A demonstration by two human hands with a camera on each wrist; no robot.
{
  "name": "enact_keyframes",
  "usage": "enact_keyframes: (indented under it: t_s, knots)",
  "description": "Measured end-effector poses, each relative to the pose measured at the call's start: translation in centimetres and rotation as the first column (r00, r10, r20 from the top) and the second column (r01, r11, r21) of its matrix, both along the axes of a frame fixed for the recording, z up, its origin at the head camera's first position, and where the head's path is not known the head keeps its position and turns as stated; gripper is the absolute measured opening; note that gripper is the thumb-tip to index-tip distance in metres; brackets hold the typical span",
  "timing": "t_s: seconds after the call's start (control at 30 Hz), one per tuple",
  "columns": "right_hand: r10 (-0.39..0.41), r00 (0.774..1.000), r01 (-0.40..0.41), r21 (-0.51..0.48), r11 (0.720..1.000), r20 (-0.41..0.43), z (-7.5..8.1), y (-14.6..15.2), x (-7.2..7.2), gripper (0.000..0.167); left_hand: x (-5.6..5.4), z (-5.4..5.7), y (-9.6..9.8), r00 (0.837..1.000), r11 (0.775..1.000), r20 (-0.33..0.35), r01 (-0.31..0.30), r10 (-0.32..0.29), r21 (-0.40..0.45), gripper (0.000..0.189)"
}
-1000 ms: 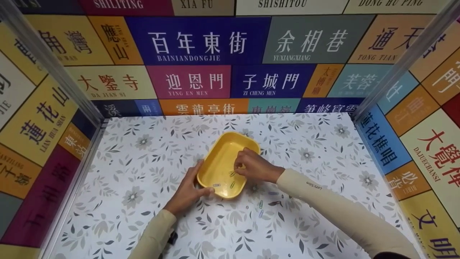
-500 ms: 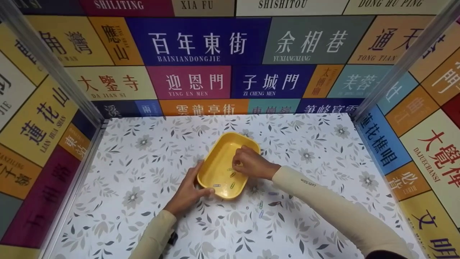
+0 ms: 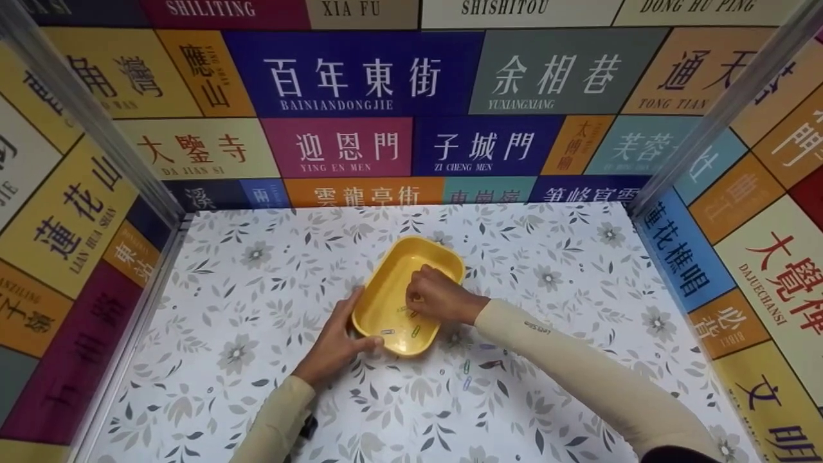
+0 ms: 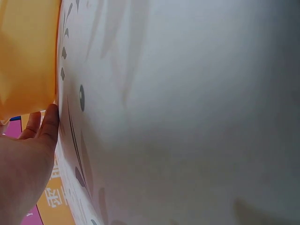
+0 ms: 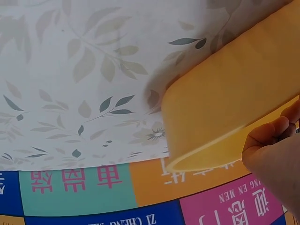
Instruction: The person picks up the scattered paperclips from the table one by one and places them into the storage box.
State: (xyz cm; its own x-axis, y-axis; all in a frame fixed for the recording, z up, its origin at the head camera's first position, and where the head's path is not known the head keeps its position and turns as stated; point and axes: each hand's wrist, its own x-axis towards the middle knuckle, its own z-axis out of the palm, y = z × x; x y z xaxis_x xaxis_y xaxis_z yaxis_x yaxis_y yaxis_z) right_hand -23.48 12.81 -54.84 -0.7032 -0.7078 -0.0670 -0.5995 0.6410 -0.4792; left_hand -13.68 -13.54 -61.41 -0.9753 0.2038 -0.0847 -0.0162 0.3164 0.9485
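Observation:
A yellow plastic tray [image 3: 393, 273] stands at a slant on the table. My left hand [image 3: 332, 350] holds its near-left corner, thumb over the rim and fingers along the outer wall. In the left wrist view, fingertips [image 4: 50, 112] lie low against the tray. Over the tray's right side, my right hand [image 3: 443, 296] has its fingers curled and pinched together, with a pale paper clip [image 3: 404, 310] at the fingertips. Close below it lies another paper clip [image 3: 413, 314]. A green paper clip [image 3: 416, 331] and a silver one [image 3: 387, 332] rest on the tray floor.
Outside the tray, to its lower right, lie a green paper clip [image 3: 467, 366] and two bluish-purple ones, one paper clip [image 3: 488, 346] higher up and one paper clip [image 3: 467, 383] lower. Lettered panels [image 3: 347, 148] enclose the flowered tabletop [image 3: 257, 308] at the back and both sides.
My right hand has shifted left and slightly down over the tray, and the pale paper clip at its fingertips has shifted with it. My left hand and the tray stay put.

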Motion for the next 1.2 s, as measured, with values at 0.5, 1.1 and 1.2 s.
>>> enact_keyframes:
  t_s: [0.5,1.1,1.2]
  knots:
    - [0.054,0.997,-0.056,-0.024,0.998,-0.062,-0.9,-1.3,0.7,0.008,-0.2,-0.1,0.1,1.000,1.000,0.007,-0.001,0.002,-0.027,0.116]
    - [0.040,0.999,-0.042,-0.066,0.997,-0.038,0.4,-0.4,1.0,0.008,-0.2,0.0,0.1,0.999,0.999,0.038,-0.023,0.025,-0.039,0.117]
    - [0.026,0.999,-0.028,-0.081,0.996,-0.027,0.9,0.0,1.2,0.007,-0.2,0.0,0.1,0.999,0.999,0.037,-0.025,0.026,-0.025,0.119]
